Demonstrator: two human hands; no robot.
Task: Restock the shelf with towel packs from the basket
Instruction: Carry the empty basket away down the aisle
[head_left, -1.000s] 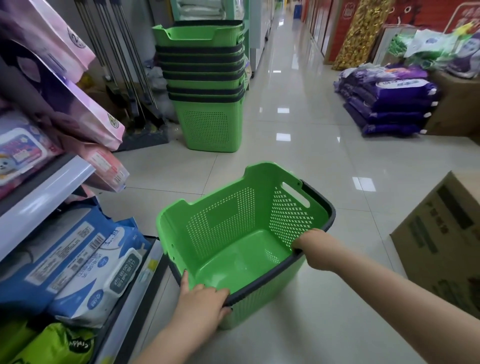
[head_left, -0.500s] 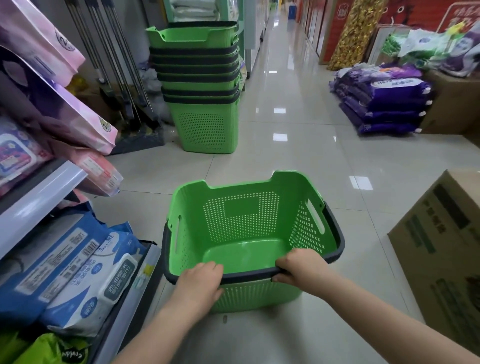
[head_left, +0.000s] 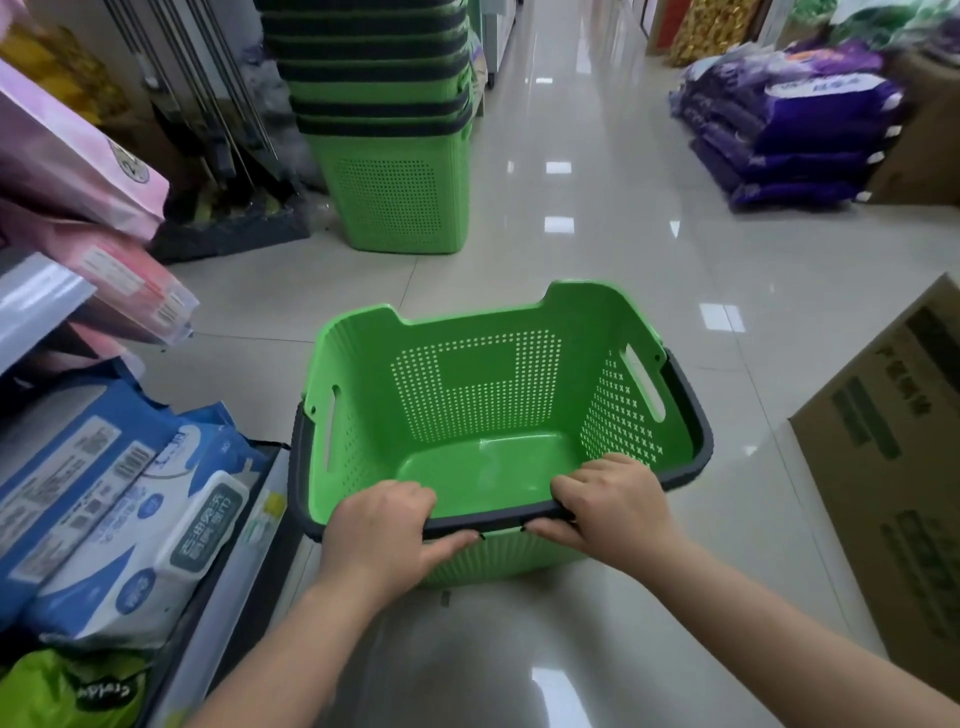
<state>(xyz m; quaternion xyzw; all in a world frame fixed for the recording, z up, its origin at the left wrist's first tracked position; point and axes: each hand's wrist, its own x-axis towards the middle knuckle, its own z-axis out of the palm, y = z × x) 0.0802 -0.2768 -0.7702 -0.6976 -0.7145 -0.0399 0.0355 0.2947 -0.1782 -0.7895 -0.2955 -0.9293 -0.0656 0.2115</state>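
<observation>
The shelf runs down your left side and is already well filled, with blue-and-white towel packs lying on the lower tier just beside the basket. The green basket sits on the tiled floor right in front of you, upright with its mouth facing up, and it holds nothing, so you appear to be at the end of the restocking, dealing with the emptied basket rather than lifting another pack. As far as the wide lens lets you judge, its longer axis runs across your body, left to right, with a handle slot in each end wall and the dark rim band wrapping the near edge. Your left hand is curled over that near rim, fingers inside and thumb along the outside; your right hand grips the same rim just beside it, the same way. A likely next move is to carry it to the stack of matching baskets ahead: lift evenly with both hands, keep it level, and line its walls up with the stack before nesting it.
</observation>
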